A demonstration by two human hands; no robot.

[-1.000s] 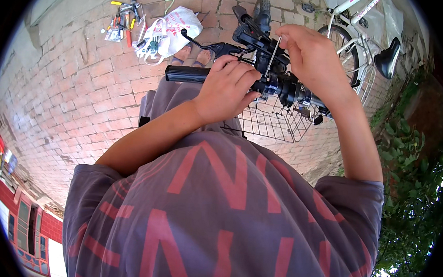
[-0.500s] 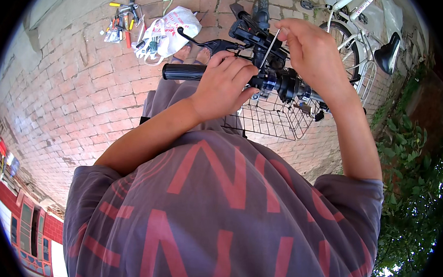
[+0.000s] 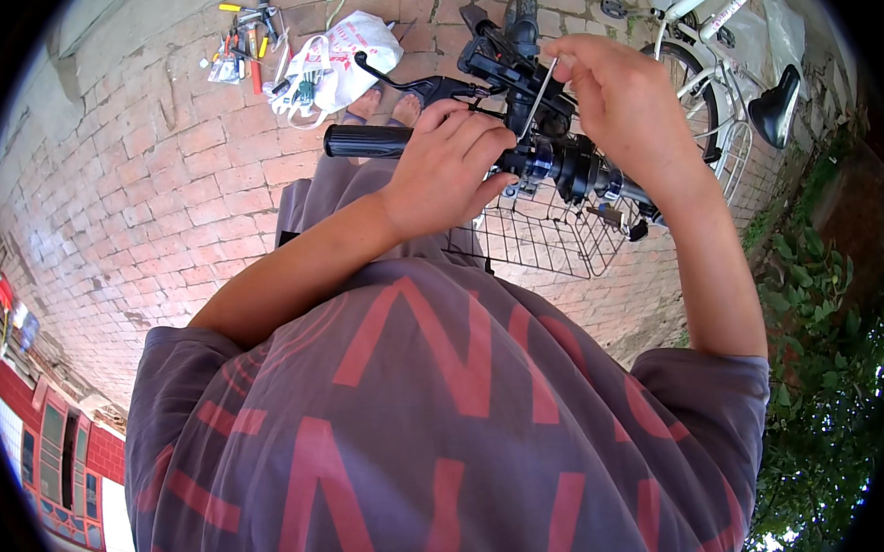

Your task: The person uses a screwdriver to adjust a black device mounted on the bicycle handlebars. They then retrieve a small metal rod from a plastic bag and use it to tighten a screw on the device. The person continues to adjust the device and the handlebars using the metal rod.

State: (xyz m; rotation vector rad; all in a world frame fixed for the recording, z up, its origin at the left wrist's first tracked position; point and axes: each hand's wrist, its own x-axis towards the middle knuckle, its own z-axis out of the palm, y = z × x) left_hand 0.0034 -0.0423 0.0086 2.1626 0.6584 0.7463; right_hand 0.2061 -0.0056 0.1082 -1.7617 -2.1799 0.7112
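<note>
Centrally, a thin metal rod (image 3: 538, 99) is seen slanting over the handlebar (image 3: 630, 191) of a bicycle, viewed from above the rider's side. Its upper end is pinched between the thumb and fingers of the right hand (image 3: 621, 100), so that grip is closed on the rod. From there the long axis is angled down and to the left in the view, across the bar's line rather than along it. The lower end is brought in among the dark fittings on the bar, just beside the fingertips of the left hand (image 3: 448, 161); whether it is seated in a bolt cannot be told. By the left hand, the handlebar is grasped from above, with the fingers laid over it and the thumb tucked on the near side. Thus the rod's top is held by the right hand, while its foot is nearer to the left. Farther left, a black rubber handle (image 3: 364, 142) is left uncovered, and a curved brake lever (image 3: 402, 81) is set beyond it. Below the bar, a wire basket (image 3: 554, 244) can be made out.
</note>
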